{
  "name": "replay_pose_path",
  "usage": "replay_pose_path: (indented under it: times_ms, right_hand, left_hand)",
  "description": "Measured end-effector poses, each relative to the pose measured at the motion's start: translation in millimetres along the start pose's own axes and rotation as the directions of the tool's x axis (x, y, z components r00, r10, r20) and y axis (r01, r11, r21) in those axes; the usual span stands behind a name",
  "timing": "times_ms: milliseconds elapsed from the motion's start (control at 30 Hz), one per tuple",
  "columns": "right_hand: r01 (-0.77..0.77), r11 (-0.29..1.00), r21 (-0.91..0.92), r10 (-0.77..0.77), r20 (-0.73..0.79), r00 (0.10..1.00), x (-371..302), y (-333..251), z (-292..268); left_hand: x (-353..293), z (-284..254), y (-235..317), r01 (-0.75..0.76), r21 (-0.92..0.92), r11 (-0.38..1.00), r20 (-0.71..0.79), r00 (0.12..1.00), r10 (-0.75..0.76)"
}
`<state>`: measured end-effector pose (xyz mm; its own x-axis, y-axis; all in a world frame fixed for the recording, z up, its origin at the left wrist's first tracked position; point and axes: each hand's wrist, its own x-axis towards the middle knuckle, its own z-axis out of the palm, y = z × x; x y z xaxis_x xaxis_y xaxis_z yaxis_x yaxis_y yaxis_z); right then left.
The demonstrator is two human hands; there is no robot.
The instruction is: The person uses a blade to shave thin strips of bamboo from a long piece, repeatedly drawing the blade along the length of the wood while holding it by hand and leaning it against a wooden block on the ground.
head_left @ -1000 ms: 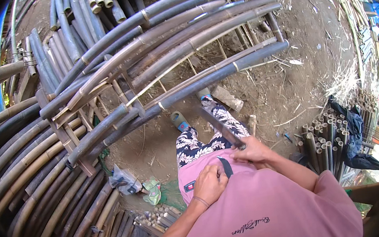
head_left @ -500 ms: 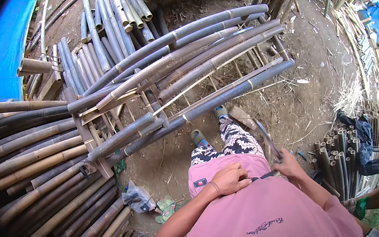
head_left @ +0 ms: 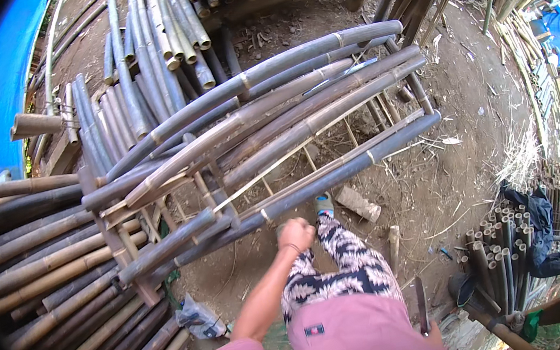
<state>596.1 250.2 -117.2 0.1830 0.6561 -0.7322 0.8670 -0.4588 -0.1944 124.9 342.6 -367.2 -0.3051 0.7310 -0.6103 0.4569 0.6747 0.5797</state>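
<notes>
My left hand (head_left: 295, 235) is stretched forward over my left leg, its fingers curled in and no object showing in them. It is just short of the near rail of a bamboo frame (head_left: 265, 214) and not touching it. Low by my right hip, my right hand (head_left: 434, 335) grips a long knife (head_left: 422, 304), its dark blade pointing forward; my shirt partly covers this hand. Loose dark bamboo poles (head_left: 328, 109) lie lengthwise on the frame. A thicker curved pole (head_left: 247, 79) runs along its far side.
Bamboo poles (head_left: 59, 251) are stacked at left, and more (head_left: 161, 35) lie at the far side. A wood block (head_left: 359, 204) and a short bamboo piece (head_left: 394, 245) are near my feet. Upright cut bamboo (head_left: 502, 245) stands at right. A plastic bag (head_left: 200, 318) lies at left.
My left hand has moved from my waist forward toward the frame. My right hand has dropped back beside my hip with the knife. The wood block now shows more fully.
</notes>
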Motion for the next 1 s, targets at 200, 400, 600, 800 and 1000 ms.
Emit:
replay_pose_path:
  times_ms: [200, 400, 600, 800, 1000]
  right_hand:
    - [-0.366, 0.899, 0.239, 0.355, 0.087, 0.931, 87, 2, -38]
    - [-0.288, 0.952, 0.102, 0.295, -0.058, 0.954, 173, -17, -33]
    - [0.143, 0.975, -0.168, -0.171, -0.164, 0.971, 254, -149, -15]
    - [0.767, 0.542, -0.342, -0.839, -0.261, 0.477, 275, -294, -23]
    - [0.792, 0.591, -0.156, -0.801, 0.005, 0.599, 211, -302, -48]
  left_hand:
    - [199, 17, -104, 0.150, 0.470, 0.870, -0.227, 0.973, -0.045]
    - [275, 52, -122, 0.238, 0.638, 0.732, -0.225, 0.967, -0.119]
    - [209, 35, -73, -0.196, 0.419, 0.886, -0.433, 0.815, 0.385]
    - [52, -22, 33, -0.318, 0.314, 0.895, -0.190, 0.902, 0.387]
    - [-84, -108, 91, -0.511, 0.357, 0.782, -0.122, 0.805, 0.581]
